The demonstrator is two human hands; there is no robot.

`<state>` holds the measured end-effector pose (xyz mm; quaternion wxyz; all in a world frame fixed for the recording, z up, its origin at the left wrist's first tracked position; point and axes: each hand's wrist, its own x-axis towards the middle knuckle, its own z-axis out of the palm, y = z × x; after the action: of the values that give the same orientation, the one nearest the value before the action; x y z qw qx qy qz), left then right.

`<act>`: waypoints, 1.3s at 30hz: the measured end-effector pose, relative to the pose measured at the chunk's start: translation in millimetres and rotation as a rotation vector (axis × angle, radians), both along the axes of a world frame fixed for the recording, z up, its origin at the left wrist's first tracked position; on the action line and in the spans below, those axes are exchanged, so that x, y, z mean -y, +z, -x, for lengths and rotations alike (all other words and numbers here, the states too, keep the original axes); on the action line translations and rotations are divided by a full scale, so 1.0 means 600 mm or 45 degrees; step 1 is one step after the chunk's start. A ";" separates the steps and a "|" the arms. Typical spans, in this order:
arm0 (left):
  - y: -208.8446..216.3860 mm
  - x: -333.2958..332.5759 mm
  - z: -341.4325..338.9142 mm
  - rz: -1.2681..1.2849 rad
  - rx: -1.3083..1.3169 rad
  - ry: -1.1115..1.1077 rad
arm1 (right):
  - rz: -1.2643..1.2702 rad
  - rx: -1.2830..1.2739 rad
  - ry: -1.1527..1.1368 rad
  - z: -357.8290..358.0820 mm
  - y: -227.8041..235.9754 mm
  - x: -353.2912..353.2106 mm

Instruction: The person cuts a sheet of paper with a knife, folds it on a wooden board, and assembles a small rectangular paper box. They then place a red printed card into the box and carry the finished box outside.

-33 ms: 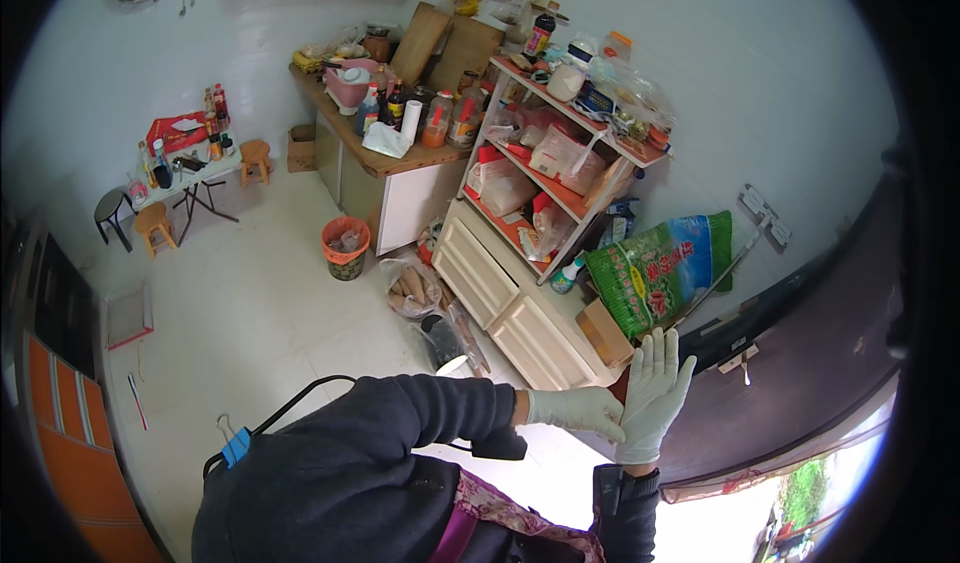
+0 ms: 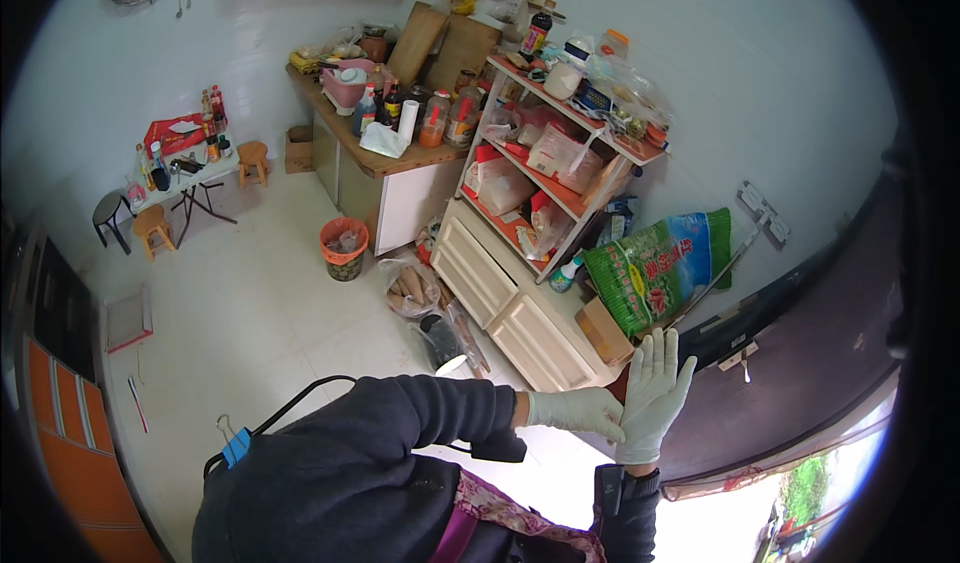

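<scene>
Both my hands wear thin white gloves, at the lower right of the head view. My right hand (image 2: 650, 395) is held up, fingers stretched out and thumb apart, with nothing in it. From the left, my left hand (image 2: 580, 413) reaches across, its fingers closed on the edge of the right hand's glove (image 2: 640, 447) near the wrist. The left fingertips are partly hidden. A dark device (image 2: 607, 490) sits by the right wrist at the dark sleeve.
Beyond my hands are a cardboard box (image 2: 604, 331), a green sack (image 2: 660, 273) and a cream cabinet (image 2: 510, 308) under a loaded shelf (image 2: 560, 188). A bin (image 2: 344, 248) and plastic bags (image 2: 410, 288) stand on the floor. A dark curtain (image 2: 780, 393) hangs at right.
The room behind has shifted very slightly in the view. Both hands keep the same pose.
</scene>
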<state>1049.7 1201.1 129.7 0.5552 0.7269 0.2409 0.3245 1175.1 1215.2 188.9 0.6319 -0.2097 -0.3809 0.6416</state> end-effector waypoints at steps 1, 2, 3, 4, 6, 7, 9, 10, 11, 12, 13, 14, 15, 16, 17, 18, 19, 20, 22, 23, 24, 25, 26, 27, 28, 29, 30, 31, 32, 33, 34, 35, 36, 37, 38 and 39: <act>-0.004 -0.002 -0.006 -0.031 -0.055 -0.014 | 0.031 -0.033 -0.001 -0.003 0.000 0.002; -0.006 -0.005 -0.011 -0.084 -0.076 -0.024 | 0.039 -0.064 0.004 -0.007 0.000 0.004; -0.009 -0.008 -0.016 -0.146 -0.098 -0.030 | 0.055 -0.102 -0.001 -0.011 0.001 0.006; -0.011 -0.010 -0.022 -0.190 -0.069 -0.065 | 0.028 -0.084 0.020 -0.017 0.002 0.009; -0.014 -0.011 -0.033 -0.280 -0.045 -0.125 | 0.007 -0.068 0.029 -0.030 0.002 0.014; -0.015 -0.010 -0.039 -0.302 -0.026 -0.152 | -0.009 -0.066 0.041 -0.036 0.001 0.016; -0.016 -0.005 -0.052 -0.315 -0.038 -0.213 | -0.042 -0.083 0.050 -0.050 -0.003 0.020; -0.015 -0.003 -0.059 -0.306 -0.063 -0.230 | -0.024 -0.070 0.032 -0.059 -0.007 0.022; -0.015 -0.001 -0.066 -0.296 -0.074 -0.246 | -0.039 -0.052 0.038 -0.070 -0.010 0.026; -0.013 -0.001 -0.074 -0.272 -0.122 -0.266 | -0.056 -0.034 0.043 -0.082 -0.013 0.029; -0.010 -0.003 -0.082 -0.278 -0.089 -0.294 | -0.089 -0.085 0.052 -0.098 -0.014 0.032; -0.007 -0.007 -0.090 -0.268 -0.093 -0.326 | -0.122 -0.136 0.060 -0.116 -0.012 0.036; -0.004 -0.011 -0.100 -0.270 -0.067 -0.380 | -0.121 -0.199 0.035 -0.134 -0.012 0.041; -0.001 -0.018 -0.109 -0.225 -0.021 -0.377 | -0.097 -0.266 -0.010 -0.156 -0.010 0.053; 0.003 -0.026 -0.119 -0.185 0.052 -0.375 | -0.165 -0.279 0.055 -0.175 -0.009 0.066; 0.002 -0.028 -0.128 -0.177 0.053 -0.308 | -0.234 -0.290 0.122 -0.194 -0.008 0.083; 0.001 -0.023 -0.146 -0.031 0.289 -0.394 | -0.351 -0.293 0.234 -0.211 -0.009 0.099; -0.001 -0.013 -0.168 0.121 0.515 -0.447 | -0.137 -0.455 0.051 -0.222 -0.017 0.121; 0.001 -0.016 -0.208 0.199 0.310 -0.582 | -0.151 -0.405 -0.014 -0.231 -0.039 0.149; -0.003 -0.006 -0.229 0.194 0.264 -0.625 | -0.149 -0.364 -0.085 -0.238 -0.046 0.159; -0.004 0.007 -0.255 0.205 0.281 -0.652 | -0.196 -0.415 -0.008 -0.243 -0.051 0.163; -0.008 0.021 -0.275 0.226 0.334 -0.673 | -0.227 -0.440 0.028 -0.245 -0.056 0.166; -0.010 0.031 -0.295 0.242 0.360 -0.698 | -0.261 -0.520 0.113 -0.249 -0.058 0.170; -0.015 0.043 -0.312 0.253 0.381 -0.713 | -0.214 -0.446 0.006 -0.254 -0.058 0.176; -0.018 0.054 -0.330 0.263 0.386 -0.729 | -0.166 -0.421 -0.053 -0.259 -0.058 0.185; -0.022 0.063 -0.344 0.265 0.383 -0.739 | -0.139 -0.391 -0.108 -0.266 -0.056 0.196; -0.024 0.072 -0.358 0.275 0.386 -0.756 | -0.090 -0.403 -0.118 -0.271 -0.054 0.203; -0.026 0.077 -0.365 0.274 0.392 -0.757 | -0.064 -0.411 -0.123 -0.278 -0.051 0.211; -0.026 0.079 -0.367 0.274 0.403 -0.756 | -0.037 -0.417 -0.129 -0.286 -0.050 0.221; -0.026 0.077 -0.362 0.271 0.425 -0.749 | -0.042 -0.384 -0.196 -0.296 -0.048 0.229; -0.021 0.075 -0.358 0.258 0.453 -0.735 | -0.048 -0.350 -0.264 -0.309 -0.045 0.239; -0.020 0.069 -0.343 0.257 0.508 -0.712 | -0.055 -0.318 -0.337 -0.325 -0.045 0.249; -0.014 0.064 -0.332 0.259 0.573 -0.691 | -0.129 -0.275 -0.293 -0.344 -0.039 0.257; -0.005 0.058 -0.324 0.269 0.638 -0.660 | -0.123 -0.207 -0.362 -0.358 -0.040 0.272; 0.002 0.057 -0.318 0.272 0.712 -0.631 | 0.000 -0.068 -0.541 -0.371 -0.041 0.287; 0.009 0.056 -0.312 0.370 0.746 -0.505 | 0.033 0.197 -0.524 -0.377 -0.048 0.299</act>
<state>1236.7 1167.5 135.2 0.7498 0.5496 -0.0300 0.3672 1401.3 1036.0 160.1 0.7157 -0.3398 -0.3691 0.4859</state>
